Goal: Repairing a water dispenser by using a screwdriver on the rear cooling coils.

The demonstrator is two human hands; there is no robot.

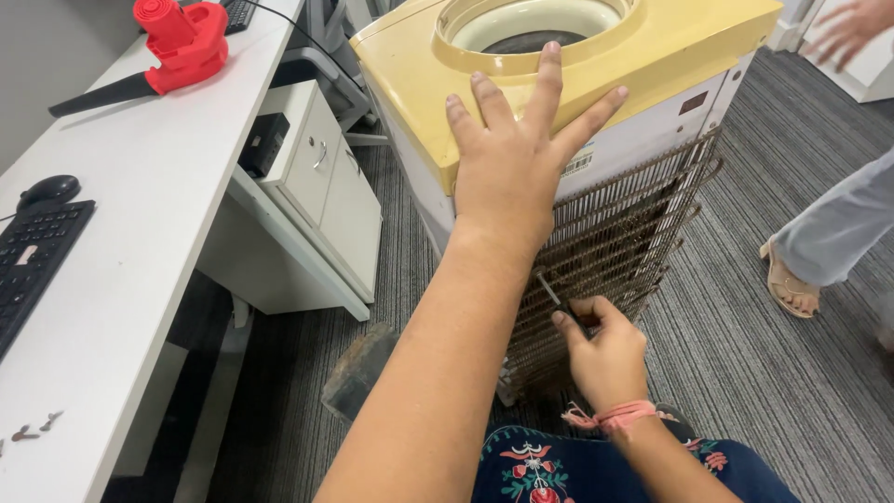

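Observation:
A water dispenser [652, 47] with a yellowed top and a round opening stands in front of me, its back facing me. A wire condenser grille [624, 224] covers that back. My left hand [512, 158] lies flat on the top's rear edge, fingers spread. Lower down, my right hand [603, 352] is closed around a thin dark tool [549, 291], likely a screwdriver, whose tip meets the grille's left side.
A white desk [140, 233] on the left carries a red electric blower [177, 42], a black keyboard [33, 261], a mouse [47, 191] and several loose screws [33, 428]. A white drawer cabinet [321, 177] stands beside it. Another person's leg and sandalled foot [792, 279] stand at right on grey carpet.

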